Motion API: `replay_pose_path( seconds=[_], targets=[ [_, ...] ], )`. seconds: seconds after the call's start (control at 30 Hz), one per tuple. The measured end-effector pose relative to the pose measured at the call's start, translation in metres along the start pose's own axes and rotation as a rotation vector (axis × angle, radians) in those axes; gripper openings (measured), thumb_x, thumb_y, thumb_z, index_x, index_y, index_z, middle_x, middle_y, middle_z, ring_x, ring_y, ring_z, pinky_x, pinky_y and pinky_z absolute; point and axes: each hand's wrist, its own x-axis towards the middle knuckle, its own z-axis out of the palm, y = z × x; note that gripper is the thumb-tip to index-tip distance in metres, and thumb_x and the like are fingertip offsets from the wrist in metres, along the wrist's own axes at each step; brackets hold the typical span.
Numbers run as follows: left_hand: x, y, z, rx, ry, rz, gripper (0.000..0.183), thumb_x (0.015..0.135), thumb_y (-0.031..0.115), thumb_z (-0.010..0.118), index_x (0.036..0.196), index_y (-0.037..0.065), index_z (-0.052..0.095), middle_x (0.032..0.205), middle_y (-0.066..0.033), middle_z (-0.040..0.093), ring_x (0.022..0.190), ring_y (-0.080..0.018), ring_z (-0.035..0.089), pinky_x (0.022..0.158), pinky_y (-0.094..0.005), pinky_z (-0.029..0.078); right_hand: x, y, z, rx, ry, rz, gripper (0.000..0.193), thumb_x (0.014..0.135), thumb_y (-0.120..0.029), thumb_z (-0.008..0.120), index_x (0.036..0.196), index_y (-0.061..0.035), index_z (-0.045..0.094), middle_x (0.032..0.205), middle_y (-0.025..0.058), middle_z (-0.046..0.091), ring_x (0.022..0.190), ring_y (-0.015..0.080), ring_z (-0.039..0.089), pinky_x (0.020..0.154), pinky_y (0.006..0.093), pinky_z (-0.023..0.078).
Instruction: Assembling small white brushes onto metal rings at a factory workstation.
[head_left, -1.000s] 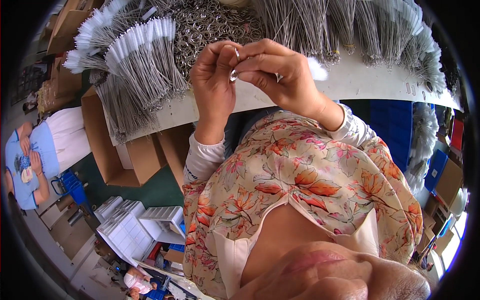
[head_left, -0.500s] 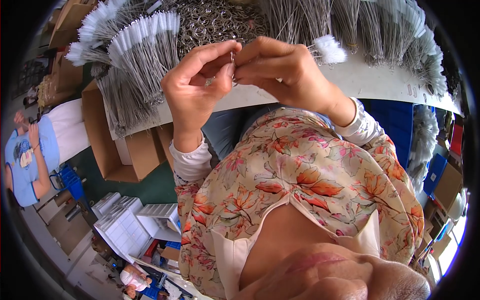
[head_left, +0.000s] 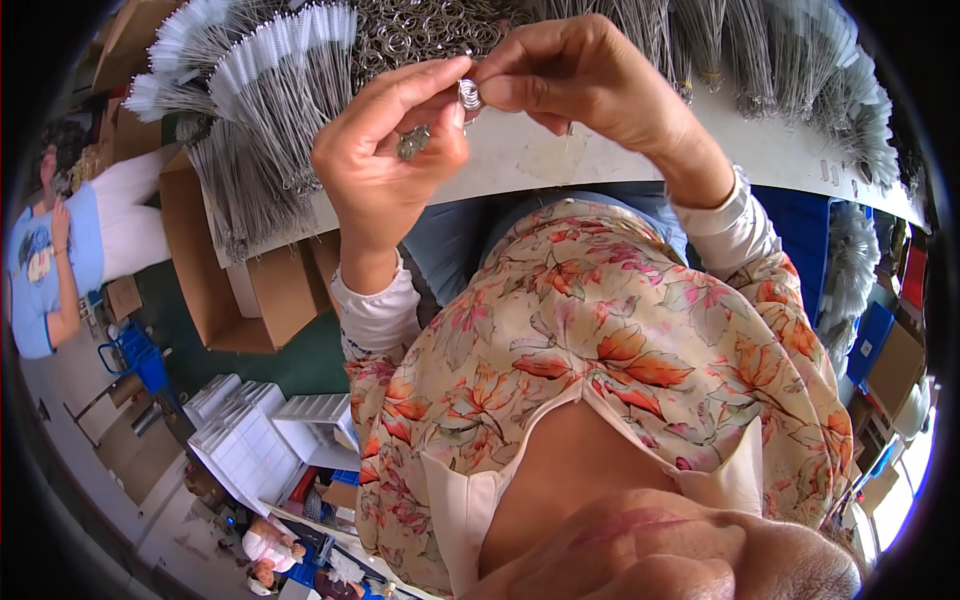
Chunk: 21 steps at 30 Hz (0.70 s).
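Above the table edge, my left hand [head_left: 385,150] pinches a small coil of shiny metal split rings [head_left: 469,94] between thumb and forefinger. More metal pieces [head_left: 412,142], probably rings too, lie within its curled fingers. My right hand [head_left: 590,85] is closed, with its thumb and forefinger meeting the same rings from the right. A tiny tip of something pokes out beneath its fingers; I cannot make out what it is. Just beyond both hands spreads a heap of loose metal rings [head_left: 420,35].
Bundles of wire-stemmed brushes with white bristles [head_left: 285,60] cover the table's left, and more wire brushes [head_left: 745,60] its right. The white table [head_left: 560,160] curves before me. An open cardboard box [head_left: 235,290] stands below left. Another person [head_left: 70,250] in blue is at far left.
Both hands have moved farther out over the table, and the right has turned. The rings now show between the fingertips. The white brush head beside my right hand is no longer visible.
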Motion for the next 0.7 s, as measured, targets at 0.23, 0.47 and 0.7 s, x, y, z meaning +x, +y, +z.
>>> replay_pose_path(
  seconds=[0.23,0.47,0.7],
  targets=[
    [0.005,0.005,-0.017,-0.14,-0.159,-0.168,0.025,0.077,-0.009,0.058,0.102,-0.008,0.062,0.097,-0.0141,0.064,0.079,-0.0144,0.064,0.07,-0.0233,0.055,-0.001,0.003,0.003,-0.094,-0.087,-0.064,0.012,0.085,-0.012,0.063,0.09,-0.0009,0.065,0.073,-0.0001,0.059,0.053,0.0036,0.045,0.047,0.0178,0.037],
    [0.009,-0.011,-0.019,-0.387,-0.16,-0.41,0.023,0.082,-0.002,0.057,0.104,-0.01,0.06,0.092,-0.0141,0.065,0.082,-0.0157,0.064,0.069,-0.0244,0.054,-0.001,0.025,0.019,0.144,0.071,-0.059,0.015,0.088,-0.015,0.06,0.093,-0.0016,0.064,0.073,-0.0003,0.061,0.056,0.0037,0.046,0.05,0.0187,0.039],
    [0.043,-0.079,-0.092,0.95,0.044,-0.277,0.027,0.079,0.025,0.067,0.097,0.004,0.065,0.084,-0.0119,0.067,0.073,-0.0217,0.064,0.067,-0.033,0.049,-0.008,0.093,0.027,-0.932,0.232,-0.381,0.009,0.073,-0.008,0.065,0.082,-0.0074,0.063,0.076,0.0056,0.057,0.072,0.022,0.057,0.065,0.0328,0.048]
  ],
)
